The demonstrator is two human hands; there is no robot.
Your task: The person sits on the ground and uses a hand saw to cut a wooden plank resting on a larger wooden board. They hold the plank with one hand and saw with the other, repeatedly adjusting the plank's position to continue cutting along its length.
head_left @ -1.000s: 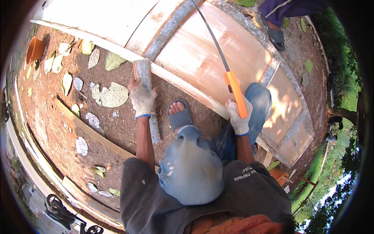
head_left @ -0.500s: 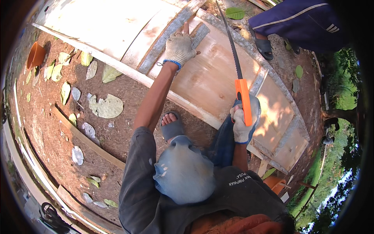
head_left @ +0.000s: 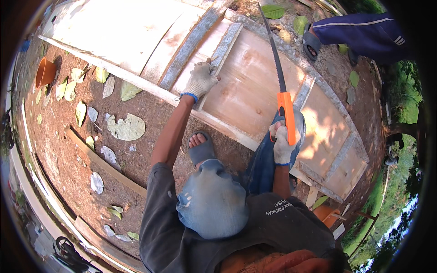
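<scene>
My gloved left hand (head_left: 202,82) grips a short grey wooden batten (head_left: 225,45) lying across the pale plywood panel (head_left: 250,88), beside a longer grey strip (head_left: 186,52). In my gloved right hand (head_left: 284,141) is the orange handle (head_left: 287,116) of a handsaw. Its long dark toothed blade (head_left: 276,54) points up over the panel, and the hand is just in front of my jeans-covered knee. The panel has narrow strips along its edges and a tapered right end. My sandalled foot (head_left: 200,148) is on the dirt beside the panel.
Another person's leg (head_left: 350,34) and sandalled foot are at the upper right. Fallen leaves (head_left: 125,127), a curved plank (head_left: 104,161) and a terracotta pot (head_left: 45,73) lie on the left; another orange pot (head_left: 325,214) is at lower right. Greenery borders the right.
My left hand has carried the short batten from beside the panel's lower edge up onto the panel and then slid down it. The saw is more upright. The other person's leg has shifted.
</scene>
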